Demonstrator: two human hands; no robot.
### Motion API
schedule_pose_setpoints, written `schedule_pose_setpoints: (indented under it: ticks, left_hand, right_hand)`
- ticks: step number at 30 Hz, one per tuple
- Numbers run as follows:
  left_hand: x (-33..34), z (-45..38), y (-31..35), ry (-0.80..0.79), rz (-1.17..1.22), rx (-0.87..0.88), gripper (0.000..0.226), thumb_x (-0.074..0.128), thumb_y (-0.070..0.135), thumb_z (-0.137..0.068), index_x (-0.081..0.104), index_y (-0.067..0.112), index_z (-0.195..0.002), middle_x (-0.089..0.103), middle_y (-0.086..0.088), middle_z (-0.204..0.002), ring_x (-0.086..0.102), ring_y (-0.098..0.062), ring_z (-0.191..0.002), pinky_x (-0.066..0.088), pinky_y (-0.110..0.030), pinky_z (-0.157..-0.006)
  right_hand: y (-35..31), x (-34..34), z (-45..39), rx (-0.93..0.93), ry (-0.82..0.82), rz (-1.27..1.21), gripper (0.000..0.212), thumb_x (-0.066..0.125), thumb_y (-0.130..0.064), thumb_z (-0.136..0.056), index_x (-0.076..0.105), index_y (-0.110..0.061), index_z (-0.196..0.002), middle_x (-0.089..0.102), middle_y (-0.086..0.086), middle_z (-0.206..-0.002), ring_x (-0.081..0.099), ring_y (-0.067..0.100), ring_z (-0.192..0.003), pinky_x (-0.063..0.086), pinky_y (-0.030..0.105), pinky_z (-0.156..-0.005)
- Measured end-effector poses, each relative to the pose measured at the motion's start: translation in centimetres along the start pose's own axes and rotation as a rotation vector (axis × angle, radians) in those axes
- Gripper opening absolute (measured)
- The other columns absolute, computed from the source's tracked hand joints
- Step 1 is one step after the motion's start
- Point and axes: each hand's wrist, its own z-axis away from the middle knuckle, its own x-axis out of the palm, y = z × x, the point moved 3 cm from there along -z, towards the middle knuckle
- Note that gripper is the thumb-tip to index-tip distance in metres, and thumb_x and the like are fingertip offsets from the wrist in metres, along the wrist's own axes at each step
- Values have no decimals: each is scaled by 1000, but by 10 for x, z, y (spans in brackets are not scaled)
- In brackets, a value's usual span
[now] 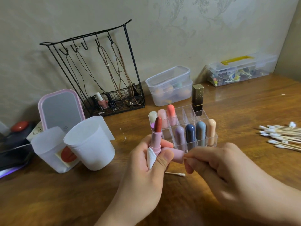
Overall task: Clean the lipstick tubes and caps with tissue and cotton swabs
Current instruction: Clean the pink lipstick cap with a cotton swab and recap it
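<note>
- Two bare hands fill the lower middle of the frame over the brown wooden table [48,201].
- The left hand [146,170] has its fingers curled round one pink lipstick tube [155,141], which stands nearly upright, long axis vertical, its brick-red bullet pointing at the top of the frame. The same hand pinches one folded white tissue [150,158] under the thumb and holds one pink lipstick cap [176,155], which lies roughly crosswise with its open end facing the right of the frame.
- The right hand [228,173] has thumb and forefinger pinched together on a thin stick just at the cap's mouth; whether it is a swab I cannot tell.
- One white-tipped cotton swab [175,174] lies flat on the table between the hands, long axis left to right.
- At left of centre stand two translucent white plastic cups [91,144].
- At the right edge lies a loose pile of wooden-stemmed cotton swabs [280,137], too many to count, tips facing left.
- Just beyond the hands sits one clear acrylic compartment organiser [184,123] with seven round-topped pastel lipsticks upright in it, plus one black-and-gold square lipstick [197,99] in a rear compartment.
- Farther back: one pink-framed mirror [61,110], one black wire rack [101,70] hung with cords and holding nail-polish bottles, two stacked clear tubs [169,85] and one clear case with a yellow handle [241,69].
- No label is readable.
</note>
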Motion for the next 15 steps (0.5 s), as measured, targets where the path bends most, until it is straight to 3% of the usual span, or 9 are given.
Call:
schedule_pose_setpoints:
  ticks: [4, 9, 11, 15]
  left_hand:
    - [-2, 1, 2, 29, 4, 3, 31, 52, 55, -68, 57, 37, -93, 60, 34, -93, 57, 13, -91, 45, -4, -61]
    - [-1, 1, 2, 20, 13, 36, 27, 54, 51, -71, 59, 34, -91, 62, 30, -93, 58, 10, -92, 45, -3, -65]
    - [-1, 1, 4, 5, 1, 66, 31, 52, 55, -70, 59, 34, -91, 62, 28, -93, 58, 8, -93, 45, -4, -66]
    - [-2, 2, 5, -9, 2, 76, 32, 52, 56, -68, 59, 34, -91, 62, 28, -91, 58, 8, -92, 45, -4, -64]
  right_hand:
    - [6, 1, -1, 65, 121, -13, 20, 53, -25, -91, 59, -29, -72, 47, -24, -51, 45, 1, -44, 28, 5, -45]
    - [3, 6, 0, 5, -72, 18, 19, 55, -21, -94, 58, -26, -76, 54, -14, -59, 52, 7, -51, 38, 17, -46]
    - [0, -1, -1, 12, -9, -62, 20, 54, -22, -94, 61, -26, -75, 50, -20, -54, 47, 3, -45, 29, 7, -44]
    - [6, 2, 0, 77, 123, -48, 23, 55, -22, -94, 61, -29, -72, 49, -25, -51, 47, 1, -47, 30, 6, -45]
